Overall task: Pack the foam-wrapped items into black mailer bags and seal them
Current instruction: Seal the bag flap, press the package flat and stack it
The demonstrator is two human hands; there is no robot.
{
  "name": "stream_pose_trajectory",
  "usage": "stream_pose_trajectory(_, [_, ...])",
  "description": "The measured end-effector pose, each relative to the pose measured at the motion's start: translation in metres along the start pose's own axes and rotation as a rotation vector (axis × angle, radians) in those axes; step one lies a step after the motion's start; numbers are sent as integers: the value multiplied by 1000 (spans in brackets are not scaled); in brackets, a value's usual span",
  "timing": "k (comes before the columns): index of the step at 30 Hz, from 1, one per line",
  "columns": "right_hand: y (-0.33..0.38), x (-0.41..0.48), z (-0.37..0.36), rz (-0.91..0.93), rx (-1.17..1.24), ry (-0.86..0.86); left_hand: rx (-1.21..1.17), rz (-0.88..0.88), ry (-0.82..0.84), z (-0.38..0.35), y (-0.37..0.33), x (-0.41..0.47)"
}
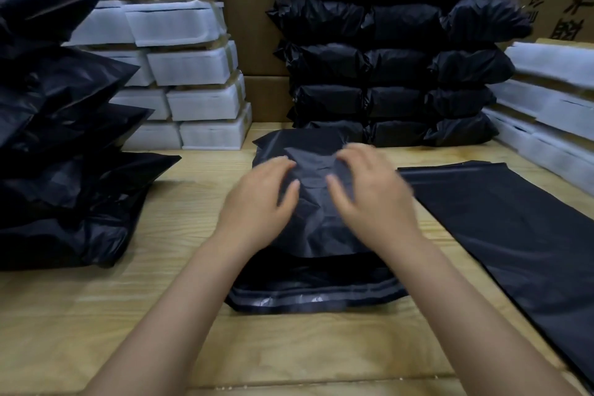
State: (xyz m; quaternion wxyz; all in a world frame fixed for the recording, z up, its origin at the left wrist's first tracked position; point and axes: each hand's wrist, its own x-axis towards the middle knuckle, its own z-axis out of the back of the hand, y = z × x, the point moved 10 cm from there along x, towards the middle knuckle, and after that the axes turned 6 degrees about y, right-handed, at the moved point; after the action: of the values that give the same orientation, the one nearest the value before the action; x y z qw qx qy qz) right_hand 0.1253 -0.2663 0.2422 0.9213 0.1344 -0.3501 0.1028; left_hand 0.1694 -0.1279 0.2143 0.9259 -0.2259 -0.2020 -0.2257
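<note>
- Head view: a filled black mailer bag lies on the wooden bench at the centre of the frame, its striped flap end nearest the lower edge.
- The left hand rests on the bag's left side, fingers spread and loosely bent, gripping nothing.
- The right hand is over the bag's right side, blurred, fingers relaxed, nothing pinched.
- Flat empty bags lie at the right.
- Packed bags are stacked at upper centre, more at the left.
- Foam-wrapped items are piled at upper left, others at the right edge.
</note>
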Motion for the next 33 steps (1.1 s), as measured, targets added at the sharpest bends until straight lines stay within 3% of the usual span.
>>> stream_pose_trajectory(3, [-14, -27, -100, -5, -203, 502, 282, -81, 377, -88, 14, -14])
stream_pose_trajectory(7, [-59, -62, -148, -144, -103, 696, 217, 17, 494, -127, 45, -30])
stream_pose_trajectory(18, [-73, -54, -159, -122, -72, 806, 181, 125, 556, -138, 43, -27])
stream_pose_trajectory(21, [-74, -59, -159, -155, -40, 834, -32, 153, 619, -136, 41, -28])
stream_pose_trajectory(22, [-74, -61, -159, -186, -19, 849, -223, 204, 592, -128, 45, -27])
stream_pose_trajectory(24, [-71, -67, -158, -274, 12, 906, -577, 331, 360, -95, 66, -27])
stream_pose_trajectory(26, [-66, -72, -157, -367, 13, 967, -513, 452, 108, -55, 101, -33])
stream_pose_trajectory(27, [-62, -73, -155, -411, -1, 986, -394, 523, 69, -42, 117, -39])
stream_pose_trajectory(30, [-42, -70, -144, -487, -68, 908, -135, 697, 302, -41, 143, -53])
stream_pose_trajectory(33, [8, -57, -128, -334, 81, 639, -247, 722, 536, -53, 137, -62])
